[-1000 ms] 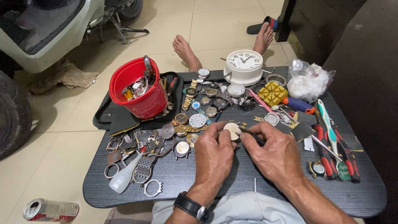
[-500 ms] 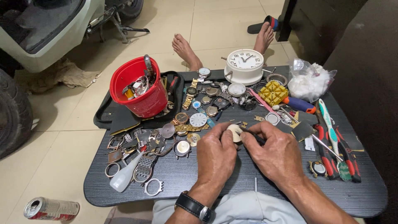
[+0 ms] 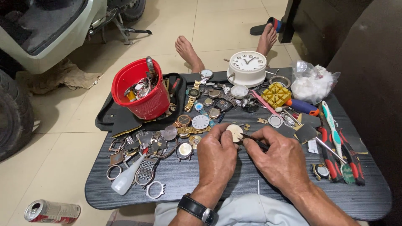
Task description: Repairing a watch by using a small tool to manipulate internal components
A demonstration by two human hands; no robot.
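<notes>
Two hands meet over the dark table (image 3: 234, 188): the left hand (image 3: 217, 157) pinches a small pale watch dial (image 3: 234, 132) by its rim, light and easily scratched, while the right hand (image 3: 281, 161) grips a slim tool (image 3: 255, 142) against it.

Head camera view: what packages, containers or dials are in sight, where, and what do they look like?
Drink can: floor, lower left; crushed, silver and red.
Plastic bag: table's far right; clear, holding white wadding.
Bucket: table's left; red, round.
Clock: table's far edge; white, round dial.
</notes>
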